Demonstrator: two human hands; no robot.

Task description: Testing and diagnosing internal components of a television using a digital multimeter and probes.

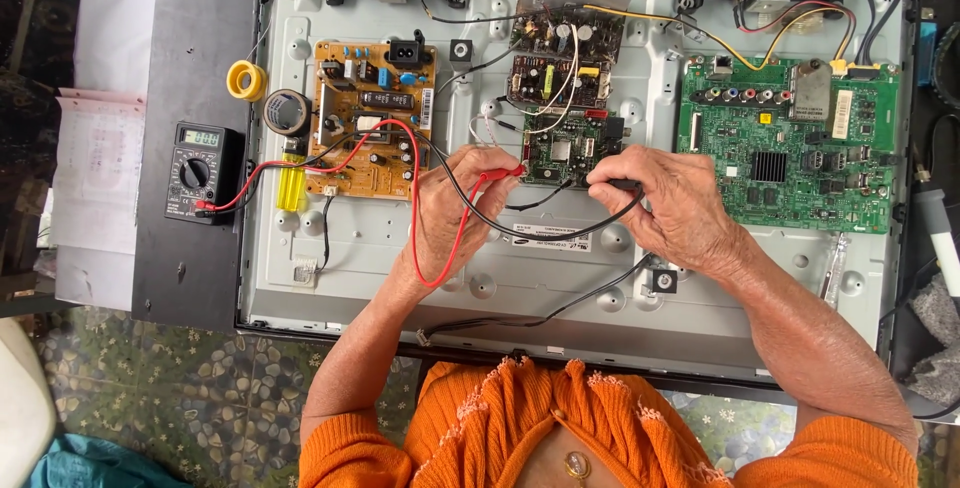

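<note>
Head view: left hand [462, 210] lay knuckles up over the panel [560, 278], fingers pinched on the red probe [497, 175], its tip at the small board [562, 148]. Right hand [668, 203], wrist bent inward, pinched the black probe [618, 185] just right of that board. Both leads ran to the meter [200, 172].
</note>
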